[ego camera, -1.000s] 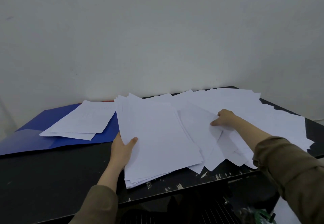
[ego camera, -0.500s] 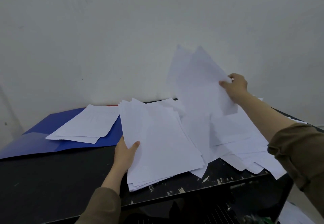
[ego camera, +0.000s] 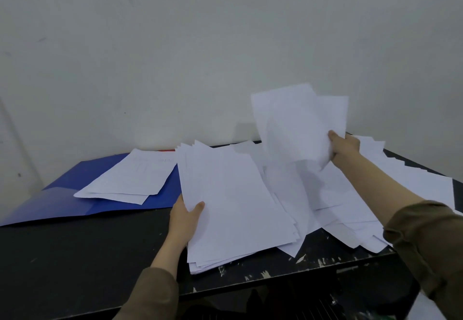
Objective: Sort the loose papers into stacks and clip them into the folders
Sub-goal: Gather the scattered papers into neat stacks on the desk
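A thick stack of white papers lies in the middle of the black table. My left hand grips its left edge, thumb on top. My right hand holds a few white sheets raised upright above the table, clear of the stack. Loose white papers are spread over the right side of the table, under my right arm. An open blue folder lies at the left, with a few printed sheets resting on it.
The black table has a scuffed front edge with chipped paint. A white wall rises right behind the table. A thin red edge peeks out behind the folder's sheets. Dark clutter sits below the table's front edge.
My right hand pinched sheets from the loose pile, raised them high off the table, and now holds them lower and further right. My left hand stayed on the stack's edge.
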